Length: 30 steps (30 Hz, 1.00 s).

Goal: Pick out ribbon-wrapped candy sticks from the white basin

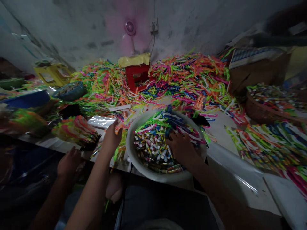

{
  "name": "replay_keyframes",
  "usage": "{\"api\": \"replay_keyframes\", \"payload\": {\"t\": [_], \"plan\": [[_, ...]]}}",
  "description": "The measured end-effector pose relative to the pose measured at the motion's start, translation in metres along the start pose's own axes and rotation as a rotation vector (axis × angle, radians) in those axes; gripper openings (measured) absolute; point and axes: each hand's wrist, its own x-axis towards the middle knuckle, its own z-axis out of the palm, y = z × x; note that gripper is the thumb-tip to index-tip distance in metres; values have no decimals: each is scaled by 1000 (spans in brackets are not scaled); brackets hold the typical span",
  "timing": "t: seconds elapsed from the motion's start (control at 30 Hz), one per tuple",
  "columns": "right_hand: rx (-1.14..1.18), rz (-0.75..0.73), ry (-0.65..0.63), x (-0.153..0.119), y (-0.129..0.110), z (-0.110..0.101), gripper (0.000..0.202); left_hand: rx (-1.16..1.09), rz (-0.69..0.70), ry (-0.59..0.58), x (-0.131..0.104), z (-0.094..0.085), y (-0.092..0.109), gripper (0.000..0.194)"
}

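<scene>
A white round basin (131, 153) stands before me, filled with small, printed, wrapped cylinders (153, 145). Colourful plastic strips (155, 123) lie across its far part. My right hand (181, 147) is down in the basin's right side, fingers curled against the cylinders and dark blue strips. What those fingers pinch is hidden. To the left of the basin, my left hand (112, 135) is raised over the table edge, thumb apart from the fingers and nothing visible in it. A shiny clear plastic sheet (102, 121) lies just beyond it.
Another person's hand (69, 163) is at left, near a bundle of strip-tailed sticks (75, 131). Strip heaps (192, 75) line the wall around a red stool (137, 76). More bundles (268, 140) lie right, beside a full brown tub (261, 108). A blue bowl (69, 91) stands left.
</scene>
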Motion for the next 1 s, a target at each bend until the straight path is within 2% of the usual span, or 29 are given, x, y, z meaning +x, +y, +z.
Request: {"api": "replay_keyframes", "payload": {"t": [0.03, 0.1, 0.17, 0.2, 0.27, 0.33, 0.47, 0.53, 0.6, 0.7, 0.77, 0.8, 0.93, 1.0], "plan": [[57, -11, 19, -1, 0, -1, 16, -61, 26, -27, -5, -5, -5, 32], [200, -20, 61, -3, 1, -3, 11, -110, 35, -60, -18, -27, -21, 12], [343, -5, 103, -5, 3, -4, 9, -102, 29, -96, -30, -54, -38, 18], [397, 9, 124, -6, 3, -4, 8, -80, 32, -158, -34, -64, -43, 22], [477, 45, 146, -8, 4, -4, 7, -32, 62, -316, -35, -70, -40, 30], [539, 75, 143, -9, 4, -4, 6, -27, 111, -426, -27, -51, -13, 30], [627, 102, 166, -8, 5, -3, 13, -82, 205, -427, -7, 25, 68, 6], [689, 102, 193, -9, 7, -4, 20, -179, 225, -417, -7, 48, 96, 13], [764, 131, 210, -11, 6, -7, 25, -427, 99, -441, -16, 53, 111, 20], [869, 232, 148, -18, -1, -14, 32, -877, -296, -446, -41, 46, 121, 30], [973, 294, 89, -24, -9, -17, 35, -1062, -498, -431, -59, 46, 125, 35], [1031, 328, 86, -26, -13, -17, 35, -1102, -551, -434, -67, 48, 126, 35], [1133, 544, 201, -31, -21, -15, 32, -1087, -505, -487, -91, 58, 128, 27], [1122, 562, 257, -31, -20, -14, 30, -1060, -434, -524, -97, 60, 127, 23]]}}
